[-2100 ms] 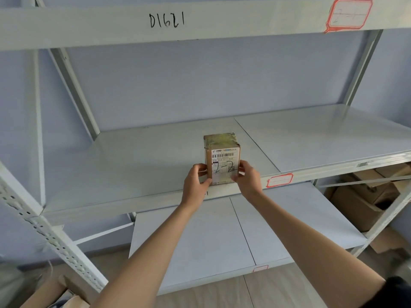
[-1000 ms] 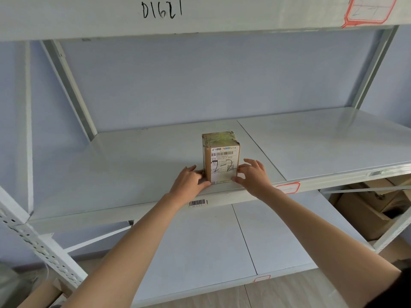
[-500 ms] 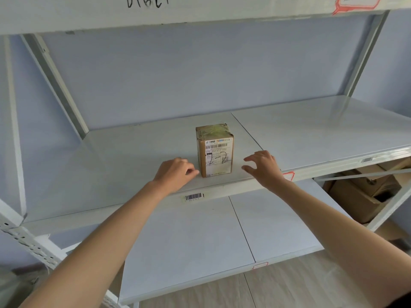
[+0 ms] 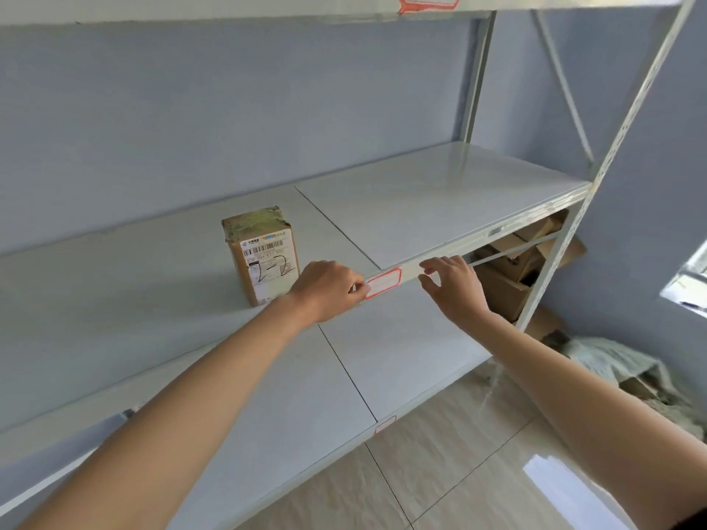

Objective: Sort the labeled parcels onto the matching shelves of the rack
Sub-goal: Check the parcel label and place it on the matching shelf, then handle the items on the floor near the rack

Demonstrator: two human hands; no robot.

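A small brown parcel stands upright on the middle shelf of the white rack, its white label marked "2-2" facing me. My left hand hovers just right of the parcel at the shelf's front edge, fingers loosely curled, holding nothing. My right hand is further right, in front of the shelf edge, fingers relaxed and empty. A red-bordered shelf label sits on the edge between both hands.
Below is a lower shelf with a small red label. Cardboard boxes lie behind the rack's right post. A pale sack rests on the tiled floor at right. Another red label marks the top shelf.
Both hands let go of the parcel and drew back to the right along the shelf edge. The parcel stays upright on the middle shelf. My view swung right.
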